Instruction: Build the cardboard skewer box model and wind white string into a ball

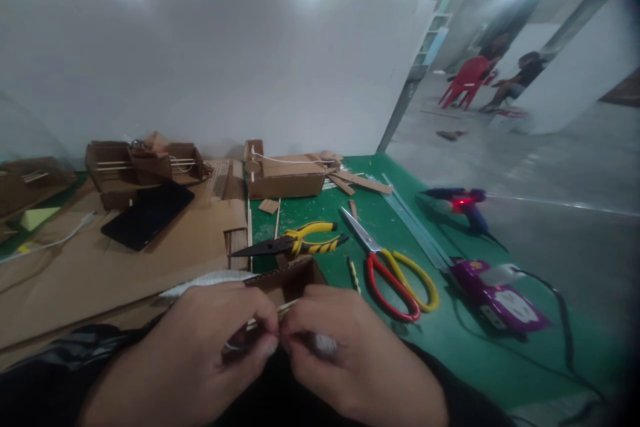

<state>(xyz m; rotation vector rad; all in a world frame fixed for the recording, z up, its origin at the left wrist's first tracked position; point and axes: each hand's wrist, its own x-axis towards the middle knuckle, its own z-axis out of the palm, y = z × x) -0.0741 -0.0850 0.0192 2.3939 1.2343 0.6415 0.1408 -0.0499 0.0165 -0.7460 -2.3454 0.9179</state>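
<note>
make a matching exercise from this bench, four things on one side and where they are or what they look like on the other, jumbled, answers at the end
Things
1. scissors with red and yellow handles
2. flat black rectangular device
3. purple plastic power strip
4. dark blue glue gun

Places and states
A. lying on brown cardboard
B. showing a glowing red light
C. between the yellow-and-black-handled pliers and the power strip
D. with a white plug on it

Right pairs: 1-C, 2-A, 3-D, 4-B
</note>
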